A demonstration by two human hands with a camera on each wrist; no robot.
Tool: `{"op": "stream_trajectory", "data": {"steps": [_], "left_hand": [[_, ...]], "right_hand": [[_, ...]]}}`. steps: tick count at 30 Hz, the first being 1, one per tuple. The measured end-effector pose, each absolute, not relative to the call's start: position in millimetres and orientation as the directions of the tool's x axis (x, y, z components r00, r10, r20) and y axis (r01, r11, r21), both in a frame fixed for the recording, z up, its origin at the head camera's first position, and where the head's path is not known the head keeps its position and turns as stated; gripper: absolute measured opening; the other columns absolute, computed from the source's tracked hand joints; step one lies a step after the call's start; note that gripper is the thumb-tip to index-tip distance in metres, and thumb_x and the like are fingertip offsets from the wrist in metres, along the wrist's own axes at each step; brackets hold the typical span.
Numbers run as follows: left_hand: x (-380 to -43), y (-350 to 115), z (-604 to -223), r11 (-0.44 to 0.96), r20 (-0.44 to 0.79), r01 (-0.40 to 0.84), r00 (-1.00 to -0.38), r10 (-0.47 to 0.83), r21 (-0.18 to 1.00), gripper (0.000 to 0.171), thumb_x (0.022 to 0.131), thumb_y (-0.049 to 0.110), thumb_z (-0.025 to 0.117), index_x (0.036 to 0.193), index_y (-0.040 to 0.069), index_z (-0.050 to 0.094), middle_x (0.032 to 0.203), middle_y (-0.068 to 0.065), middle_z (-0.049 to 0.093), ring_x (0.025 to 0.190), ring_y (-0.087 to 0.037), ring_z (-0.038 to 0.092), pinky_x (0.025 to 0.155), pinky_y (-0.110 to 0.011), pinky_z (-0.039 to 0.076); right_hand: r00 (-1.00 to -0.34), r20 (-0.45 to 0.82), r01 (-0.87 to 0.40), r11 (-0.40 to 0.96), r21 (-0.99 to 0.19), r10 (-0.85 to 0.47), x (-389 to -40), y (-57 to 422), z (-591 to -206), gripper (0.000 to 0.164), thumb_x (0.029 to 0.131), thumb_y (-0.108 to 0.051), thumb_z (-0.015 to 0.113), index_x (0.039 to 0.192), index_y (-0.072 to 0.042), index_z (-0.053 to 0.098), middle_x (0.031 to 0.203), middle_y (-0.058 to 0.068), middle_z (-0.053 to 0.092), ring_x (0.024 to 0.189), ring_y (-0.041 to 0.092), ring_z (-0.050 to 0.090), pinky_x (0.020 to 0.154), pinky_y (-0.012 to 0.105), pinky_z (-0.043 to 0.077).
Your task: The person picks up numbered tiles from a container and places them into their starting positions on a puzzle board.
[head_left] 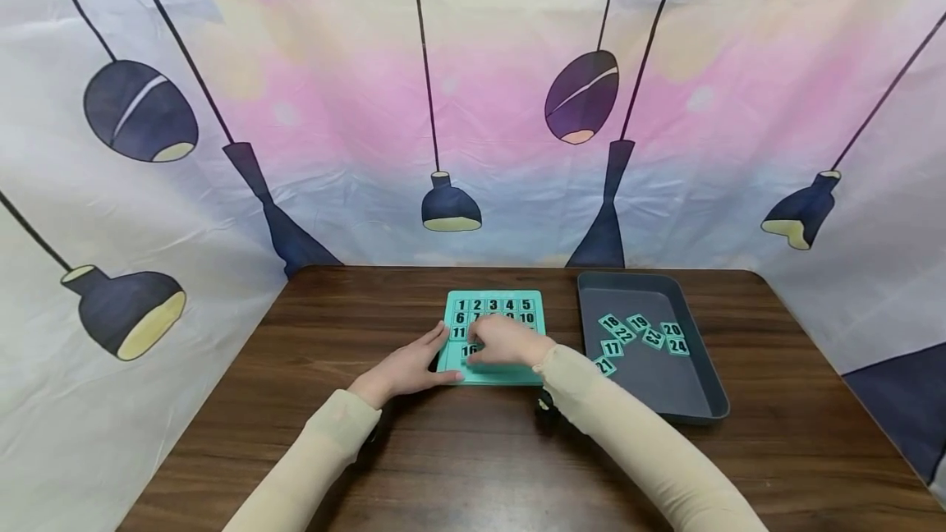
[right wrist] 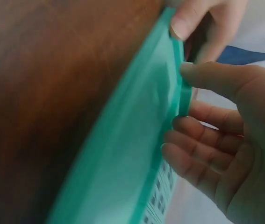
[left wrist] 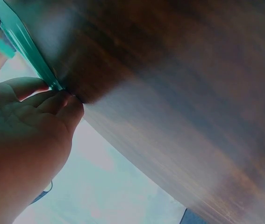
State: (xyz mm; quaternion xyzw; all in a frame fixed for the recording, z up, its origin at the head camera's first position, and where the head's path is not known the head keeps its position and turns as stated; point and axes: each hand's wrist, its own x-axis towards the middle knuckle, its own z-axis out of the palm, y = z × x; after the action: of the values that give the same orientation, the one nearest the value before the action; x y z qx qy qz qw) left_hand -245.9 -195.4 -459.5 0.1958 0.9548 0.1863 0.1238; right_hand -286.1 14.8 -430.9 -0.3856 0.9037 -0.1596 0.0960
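A teal number puzzle board (head_left: pixel 491 376) lies on the table, its upper rows filled with numbered tiles (head_left: pixel 493 304). My left hand (head_left: pixel 405 366) rests at the near left corner, with straight fingers along the left side and the thumb on the near rim. Between thumb and fingers, my right hand (head_left: pixel 510 341) pinches a teal number tile (right wrist: pixel 185 99) over the left of the fourth row. Its 16 shows in the head view. The right hand and wrist hide part of the board.
Right of the board stands a dark grey tray (head_left: pixel 698 396) with several loose number tiles (head_left: pixel 654 338) in it, among them 17, 20 and 24. The wooden table (head_left: pixel 325 302) ends at a patterned cloth backdrop (head_left: pixel 510 212) with printed lamps.
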Motion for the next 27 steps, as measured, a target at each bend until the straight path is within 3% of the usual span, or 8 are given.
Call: {"op": "stream_trajectory", "data": {"steps": [7, 17, 23, 27], "left_hand": [[-250.0, -193.6, -458.4, 0.851, -0.152, 0.343, -0.890, 0.430, 0.397, 0.096, 0.081, 0.067, 0.052, 0.150, 0.011, 0.015, 0.155, -0.007, 0.007, 0.135, -0.027, 0.027, 0.100, -0.045, 0.035], [-253.4, -194.4, -459.7, 0.838, -0.139, 0.360, -0.883, 0.448, 0.410, 0.097, 0.081, 0.068, 0.051, 0.150, 0.013, 0.013, 0.155, -0.008, 0.006, 0.135, -0.027, 0.026, 0.100, -0.044, 0.035], [-248.8, -197.7, -459.0, 0.845, -0.151, 0.340, -0.889, 0.432, 0.412, 0.096, 0.081, 0.066, 0.053, 0.150, 0.013, 0.014, 0.154, -0.009, 0.007, 0.133, -0.029, 0.029, 0.099, -0.046, 0.036], [-246.9, -196.8, -459.0, 0.840, -0.148, 0.341, -0.888, 0.435, 0.421, 0.095, 0.081, 0.066, 0.054, 0.150, 0.012, 0.016, 0.154, -0.009, 0.008, 0.133, -0.030, 0.030, 0.098, -0.047, 0.036]], "right_hand": [[-0.701, -0.042, -0.650, 0.662, -0.372, -0.712, -282.9, 4.9, -438.8, 0.032, 0.087, -0.029, 0.067, 0.112, -0.009, 0.065, 0.078, -0.005, 0.058, 0.061, 0.007, 0.050, 0.062, 0.026, 0.044], [-0.742, 0.018, -0.608, 0.661, -0.439, -0.670, -285.6, -9.6, -445.4, 0.037, 0.088, -0.023, 0.067, 0.120, -0.006, 0.060, 0.097, 0.002, 0.065, 0.050, 0.007, 0.045, 0.060, 0.023, 0.042], [-0.748, 0.015, -0.582, 0.643, -0.498, -0.664, -282.3, -12.8, -449.0, 0.035, 0.088, -0.023, 0.066, 0.119, -0.008, 0.058, 0.069, -0.006, 0.055, 0.053, 0.007, 0.045, 0.052, 0.022, 0.039], [-0.728, 0.021, -0.602, 0.624, -0.498, -0.685, -277.8, -4.3, -443.8, 0.032, 0.089, -0.022, 0.065, 0.117, -0.007, 0.059, 0.075, -0.006, 0.056, 0.061, 0.007, 0.050, 0.056, 0.023, 0.042]]}}
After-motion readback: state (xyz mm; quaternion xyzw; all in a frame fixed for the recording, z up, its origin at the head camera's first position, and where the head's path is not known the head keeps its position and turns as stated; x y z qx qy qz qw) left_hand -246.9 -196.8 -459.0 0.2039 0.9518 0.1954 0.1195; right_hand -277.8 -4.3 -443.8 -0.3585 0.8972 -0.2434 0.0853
